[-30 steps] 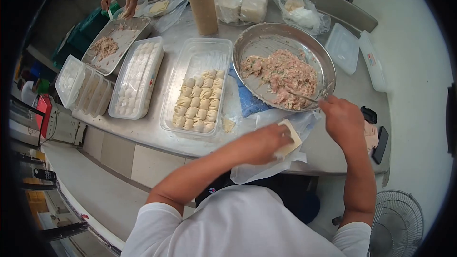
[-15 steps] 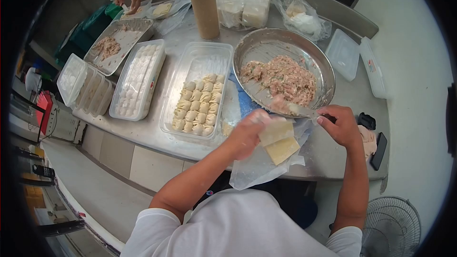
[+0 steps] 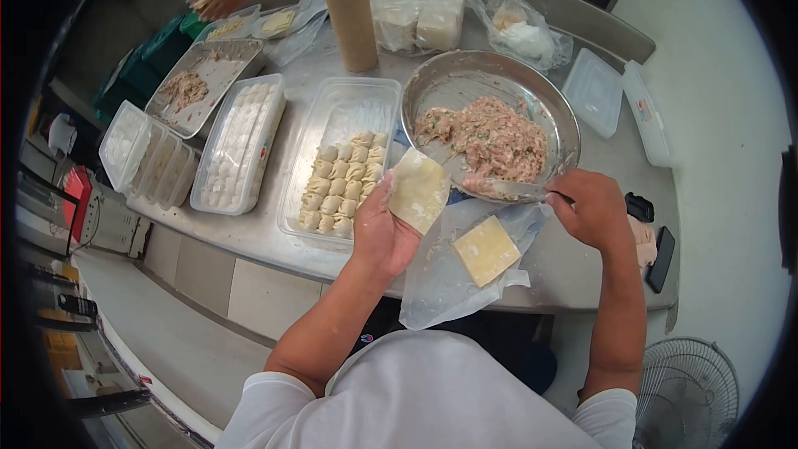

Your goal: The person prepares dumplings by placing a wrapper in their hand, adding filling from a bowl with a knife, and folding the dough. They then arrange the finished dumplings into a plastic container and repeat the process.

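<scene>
My left hand holds a single pale dumpling wrapper, lying across its fingers to the left of the stack. My right hand is closed round the handle of a flat metal spatula, whose blade reaches over the near rim of a round steel pan. Ground meat filling flecked with green lies heaped in that pan, with some at the blade. Below, a square stack of wrappers rests on a plastic sheet. Folded dumplings fill the near part of a clear container.
To the left stand a tub of white dumplings, lidded clear containers and a meat tray. A cardboard tube and bagged goods stand behind. Another person's hands work at the far left. A phone lies right.
My left hand has lifted a wrapper off the stack and moved up and left with it. My right hand stays by the pan's near rim with the spatula.
</scene>
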Motion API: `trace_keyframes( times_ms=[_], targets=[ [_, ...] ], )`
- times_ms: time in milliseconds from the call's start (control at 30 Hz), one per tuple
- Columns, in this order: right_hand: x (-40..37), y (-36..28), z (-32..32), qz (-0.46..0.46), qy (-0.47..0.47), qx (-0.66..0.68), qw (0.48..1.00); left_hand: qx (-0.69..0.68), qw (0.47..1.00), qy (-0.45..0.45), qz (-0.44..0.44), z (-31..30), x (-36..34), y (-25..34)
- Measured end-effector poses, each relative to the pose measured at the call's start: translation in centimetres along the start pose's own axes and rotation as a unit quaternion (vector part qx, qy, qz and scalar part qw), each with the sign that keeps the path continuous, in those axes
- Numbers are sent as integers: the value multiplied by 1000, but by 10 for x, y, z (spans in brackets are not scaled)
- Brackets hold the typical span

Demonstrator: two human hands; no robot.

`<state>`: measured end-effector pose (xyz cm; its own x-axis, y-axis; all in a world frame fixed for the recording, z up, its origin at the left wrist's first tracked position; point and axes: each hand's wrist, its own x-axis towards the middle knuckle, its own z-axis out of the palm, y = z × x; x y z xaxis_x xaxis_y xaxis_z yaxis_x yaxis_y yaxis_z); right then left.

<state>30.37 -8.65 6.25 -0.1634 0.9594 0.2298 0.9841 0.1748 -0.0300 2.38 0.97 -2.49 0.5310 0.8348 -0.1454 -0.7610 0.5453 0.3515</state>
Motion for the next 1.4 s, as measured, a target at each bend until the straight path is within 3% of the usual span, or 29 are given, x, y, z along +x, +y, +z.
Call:
trace_keyframes(
  times_ms=[67,200,267,300,400,467,500,567,633,667,733,867,933,1033,1167,1200,1333,1400],
  targets=[
    [-1,-4,-5,47,26,205,977,1,1000,8,11,-1,1,3],
    [-1,-18,10,40,120,102,987,15,998,44,33,5,3,0],
    [3,-18,12,51,-24,-101,993,22,998,41,39,8,5,-4],
    [5,-18,14,58,-24,-103,993,26,998,36,44,7,4,-5],
    [11,-14,16,18,-65,-72,995,22,998,27,53,4,4,-5],
    [6,-10,17,4,64,53,997,14,997,33,66,2,1,-2],
    [6,-15,15,-3,61,55,997,11,997,49,66,5,1,-1],
    [0,-24,9,47,82,208,974,7,995,67,70,4,3,1],
    [-5,-38,19,30,132,218,966,1,999,-38,14,0,7,1],
    [-7,-47,25,19,185,225,957,2,999,-38,12,3,6,1],
    [-10,-64,41,32,180,234,955,-116,983,-132,-63,17,2,3],
    [-23,-68,63,43,162,236,957,-32,998,-57,-23,12,12,2],
    [-32,-70,48,61,153,224,960,13,998,40,38,10,11,2],
    [-33,-79,41,70,170,221,958,18,997,45,63,13,12,-1],
    [-21,-85,58,50,182,184,965,19,999,32,35,21,10,-7],
    [-21,-86,57,50,183,185,964,13,999,-9,29,21,9,-5],
    [-21,-83,37,65,191,274,940,-20,994,-109,0,23,-6,14],
    [-25,-82,25,76,184,308,930,30,994,-106,15,9,1,13]
  ],
)
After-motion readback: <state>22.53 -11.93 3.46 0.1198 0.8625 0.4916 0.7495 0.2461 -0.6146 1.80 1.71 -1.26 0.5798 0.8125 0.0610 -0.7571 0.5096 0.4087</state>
